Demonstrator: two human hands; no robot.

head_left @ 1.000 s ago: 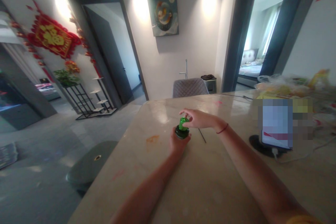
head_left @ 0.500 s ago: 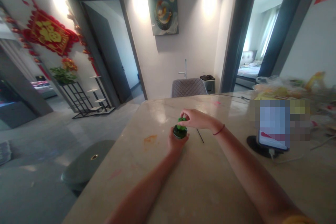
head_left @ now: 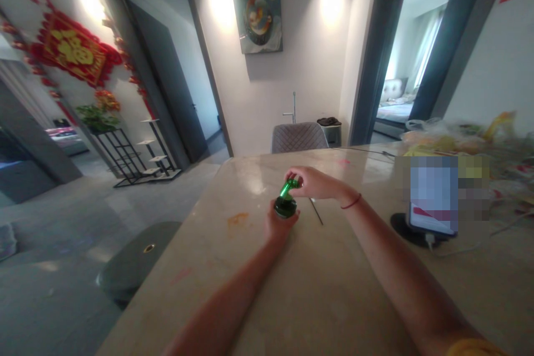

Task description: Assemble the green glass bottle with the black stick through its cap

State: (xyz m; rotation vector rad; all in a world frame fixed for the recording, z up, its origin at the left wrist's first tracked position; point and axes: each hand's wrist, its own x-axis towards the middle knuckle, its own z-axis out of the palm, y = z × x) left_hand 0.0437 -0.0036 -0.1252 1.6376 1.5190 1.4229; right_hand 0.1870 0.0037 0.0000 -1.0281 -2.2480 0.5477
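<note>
My left hand (head_left: 278, 225) is wrapped round a small dark round pot-like container (head_left: 286, 208), which is low over or on the table; its base is hidden by the hand. Above the opening, my right hand (head_left: 311, 182) pinches a shiny bright green piece (head_left: 287, 188). This piece slants down to the container's mouth; whether it is attached inside cannot be made out. A red cord circles the right wrist. Just right of the container, a thin dark stick (head_left: 317, 212) lies on the tabletop.
The pale marble-look table (head_left: 334, 289) has an orange stain on its left side. A phone on a stand (head_left: 431, 225), with a cable, stands at right, near plastic bags (head_left: 442, 136). A grey chair (head_left: 299, 138) is behind the table; a green stool (head_left: 137, 256) stands left.
My right hand has risen slightly, and more of the green piece shows as a slanted shiny length above the container. My left hand keeps its hold on the container.
</note>
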